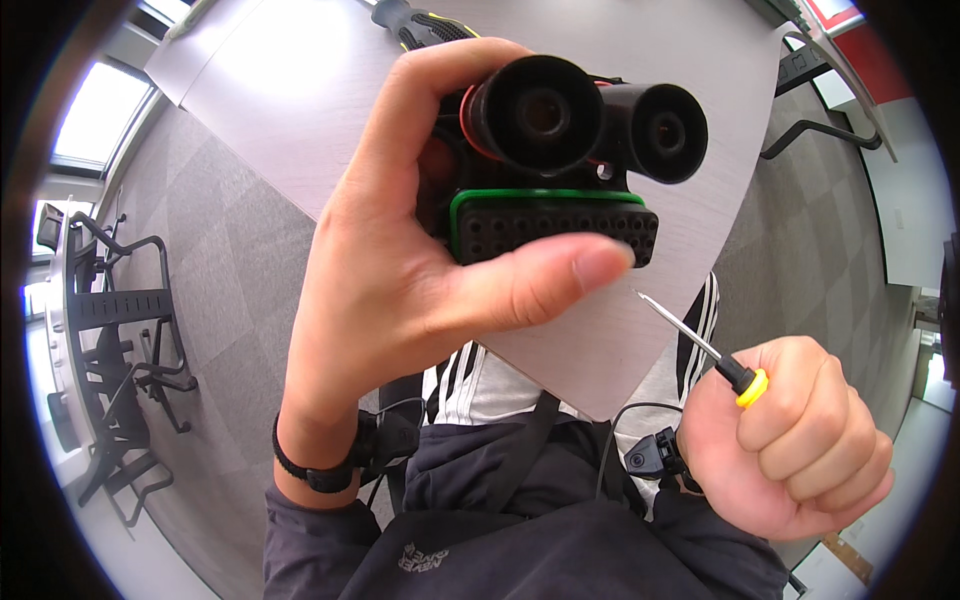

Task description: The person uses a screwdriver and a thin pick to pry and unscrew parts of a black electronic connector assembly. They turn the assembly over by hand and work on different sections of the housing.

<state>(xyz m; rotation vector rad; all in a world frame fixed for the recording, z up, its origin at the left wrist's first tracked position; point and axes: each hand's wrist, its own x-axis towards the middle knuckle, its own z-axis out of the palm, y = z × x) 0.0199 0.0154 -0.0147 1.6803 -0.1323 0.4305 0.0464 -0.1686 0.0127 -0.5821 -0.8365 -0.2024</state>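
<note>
My left hand (385, 240) is wrapped round a black electrical connector block (550, 225), holding it up over the table. Two wide round sockets (665, 130) stick out from its upper part, with a red ring partly showing behind the left one. Below them, a green seal (548, 195) edges a face full of small holes, and my thumb lies across its lower side. In a closed fist, my right hand (800, 440) grips a thin screwdriver (690, 332) with a yellow collar. Its slim metal shaft slants up and left, the tip just below the connector and apart from it.
A tool with a black and yellow handle (430, 25) lies on the light table (300, 90), partly hidden behind my left hand. The table's corner points towards my lap. Dark chair frames (125, 300) stand at the left. Wrist straps with small devices (650, 455) and cables sit on both wrists.
</note>
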